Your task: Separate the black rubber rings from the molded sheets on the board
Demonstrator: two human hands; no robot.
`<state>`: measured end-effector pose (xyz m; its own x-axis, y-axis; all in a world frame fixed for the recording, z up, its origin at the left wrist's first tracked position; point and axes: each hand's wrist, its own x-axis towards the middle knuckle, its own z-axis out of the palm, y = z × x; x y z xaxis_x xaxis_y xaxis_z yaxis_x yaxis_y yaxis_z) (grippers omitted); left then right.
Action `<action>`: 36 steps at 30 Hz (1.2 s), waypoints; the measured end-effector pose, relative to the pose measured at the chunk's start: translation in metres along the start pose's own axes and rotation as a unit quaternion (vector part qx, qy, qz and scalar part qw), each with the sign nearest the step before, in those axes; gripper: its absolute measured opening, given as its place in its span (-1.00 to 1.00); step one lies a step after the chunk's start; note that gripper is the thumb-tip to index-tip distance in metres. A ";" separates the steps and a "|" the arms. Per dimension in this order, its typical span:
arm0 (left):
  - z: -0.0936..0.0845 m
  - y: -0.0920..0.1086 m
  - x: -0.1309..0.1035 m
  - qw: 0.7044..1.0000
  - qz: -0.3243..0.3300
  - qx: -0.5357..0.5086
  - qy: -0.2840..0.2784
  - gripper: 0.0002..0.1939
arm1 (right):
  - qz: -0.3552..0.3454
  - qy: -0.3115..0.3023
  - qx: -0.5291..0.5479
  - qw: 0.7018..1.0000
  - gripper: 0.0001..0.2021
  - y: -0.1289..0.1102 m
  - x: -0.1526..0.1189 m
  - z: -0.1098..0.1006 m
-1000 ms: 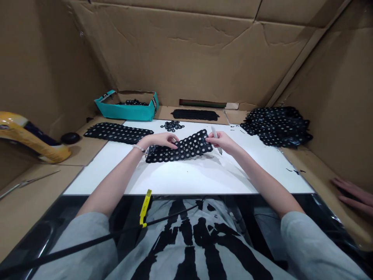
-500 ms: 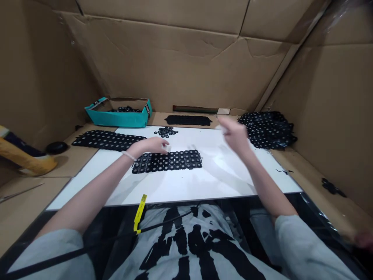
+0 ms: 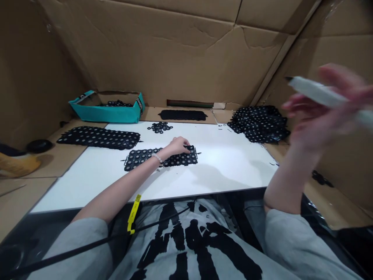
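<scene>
My right hand [image 3: 326, 105] is raised high at the right, blurred, with its fingers around a white marker [image 3: 316, 91] whose dark tip points left. My left hand [image 3: 178, 147] rests over a black panel of joined rings [image 3: 142, 156] on the white board. Its fingers are pinched together near the panel's right end, and whatever they hold is too small or hidden to make out. A small pile of loose black rings [image 3: 159, 127] lies just beyond the panel.
A second ring panel [image 3: 99, 137] lies at the left, near a teal box [image 3: 107, 114] holding black rings. A black folded strip [image 3: 183, 115] sits at the back. A heap of ring panels [image 3: 259, 123] is at the right. Cardboard walls [image 3: 175, 50] enclose the board [image 3: 212, 175].
My right hand has risen from over the board to the far right, and the marker now shows in it. My left hand has moved right along the panel. The view has shifted slightly.
</scene>
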<state>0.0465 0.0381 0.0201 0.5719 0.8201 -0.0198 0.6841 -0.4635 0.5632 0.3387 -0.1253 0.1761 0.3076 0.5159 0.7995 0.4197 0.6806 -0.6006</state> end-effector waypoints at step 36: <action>0.011 -0.004 -0.013 0.958 0.015 -0.284 -0.032 -0.54 | 0.352 -0.281 -0.031 0.892 -0.84 0.130 -0.119 0.135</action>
<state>0.0415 0.0252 0.0094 0.6272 0.7780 -0.0368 0.3206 -0.2149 0.9225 0.2420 -0.0279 0.0021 0.0435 0.9954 0.0849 0.3427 0.0650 -0.9372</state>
